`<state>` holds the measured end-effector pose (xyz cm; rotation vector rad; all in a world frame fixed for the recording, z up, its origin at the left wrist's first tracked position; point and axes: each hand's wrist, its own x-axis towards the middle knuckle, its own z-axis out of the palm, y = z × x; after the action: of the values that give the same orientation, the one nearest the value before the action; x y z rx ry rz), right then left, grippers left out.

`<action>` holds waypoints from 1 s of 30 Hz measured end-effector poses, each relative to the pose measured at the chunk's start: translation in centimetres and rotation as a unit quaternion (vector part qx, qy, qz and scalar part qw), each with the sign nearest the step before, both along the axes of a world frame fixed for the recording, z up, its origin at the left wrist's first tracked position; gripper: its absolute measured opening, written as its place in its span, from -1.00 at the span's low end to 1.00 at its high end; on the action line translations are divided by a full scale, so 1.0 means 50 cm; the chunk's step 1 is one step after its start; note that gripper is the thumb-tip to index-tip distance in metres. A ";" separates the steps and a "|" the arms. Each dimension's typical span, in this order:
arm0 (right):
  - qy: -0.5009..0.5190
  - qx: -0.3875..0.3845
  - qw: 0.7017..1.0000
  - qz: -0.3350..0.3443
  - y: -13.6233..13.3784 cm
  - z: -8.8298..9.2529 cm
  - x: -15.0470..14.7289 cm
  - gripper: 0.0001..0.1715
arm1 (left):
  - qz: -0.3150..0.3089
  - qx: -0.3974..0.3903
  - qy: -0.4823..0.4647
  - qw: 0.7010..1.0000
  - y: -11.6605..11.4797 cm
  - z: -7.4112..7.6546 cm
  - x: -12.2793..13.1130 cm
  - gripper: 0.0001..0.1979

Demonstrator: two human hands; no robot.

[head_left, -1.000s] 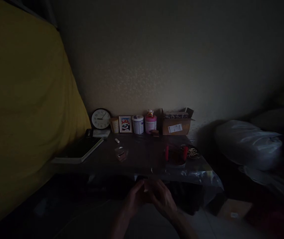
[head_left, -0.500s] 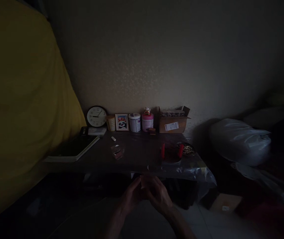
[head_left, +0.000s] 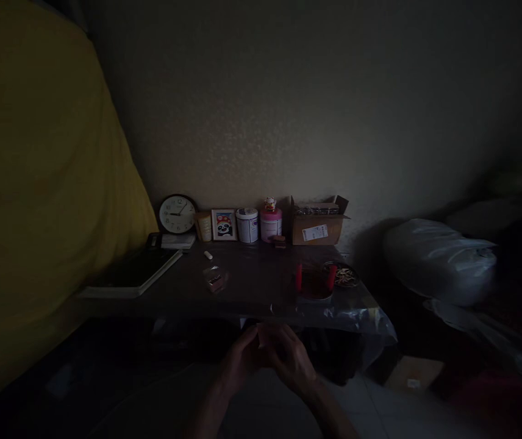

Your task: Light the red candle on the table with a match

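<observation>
In front of the table's near edge, my left hand (head_left: 238, 360) and my right hand (head_left: 294, 360) meet with curled fingers. Between their fingertips is a small pinkish box-like thing (head_left: 261, 336), mostly covered by the fingers and too dark to name exactly. Beyond the hands, two red candles, a left one (head_left: 299, 278) and a right one (head_left: 332, 277), stand upright at a dark round plate (head_left: 316, 297). A dish of thin pale sticks (head_left: 345, 277), resembling matches, lies behind to the right. A clear plastic packet (head_left: 216, 280) with something reddish inside lies left of centre.
Along the wall stand a clock (head_left: 177, 214), a paper cup (head_left: 204, 227), a panda picture (head_left: 224, 225), a white tin (head_left: 247, 225), a pink-lidded tin (head_left: 271, 227) and an open carton (head_left: 318, 230). A yellow curtain (head_left: 46, 183) hangs left; a stuffed plastic bag (head_left: 439, 259) sits right.
Both hands stay nearly in place, with the small box-like thing still between the fingertips. The whole scene is somewhat darker; the table objects have not moved.
</observation>
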<state>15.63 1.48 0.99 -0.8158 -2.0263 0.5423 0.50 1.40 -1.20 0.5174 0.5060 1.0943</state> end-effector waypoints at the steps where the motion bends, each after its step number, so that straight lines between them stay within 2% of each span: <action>1: 0.002 0.003 1.000 -0.001 0.000 0.000 0.000 -0.58 | 0.002 -0.001 -0.001 1.000 0.000 0.000 0.000 -0.70; 13: 0.016 0.014 1.000 -0.016 0.005 -0.015 -0.002 -0.60 | 0.005 -0.001 0.010 1.000 -0.005 0.005 0.007 -0.72; 21: 0.030 -0.001 0.999 -0.036 0.000 -0.009 -0.009 -0.58 | -0.001 0.004 0.004 1.000 -0.006 0.007 0.011 -0.70; 30: 0.041 0.005 0.996 -0.083 -0.001 -0.018 -0.016 -0.71 | -0.003 0.019 0.018 1.000 -0.004 0.000 0.014 -0.67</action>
<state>14.86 1.42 0.10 -0.9315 -1.8643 0.4639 1.22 1.20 -1.20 0.5722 0.5156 1.0931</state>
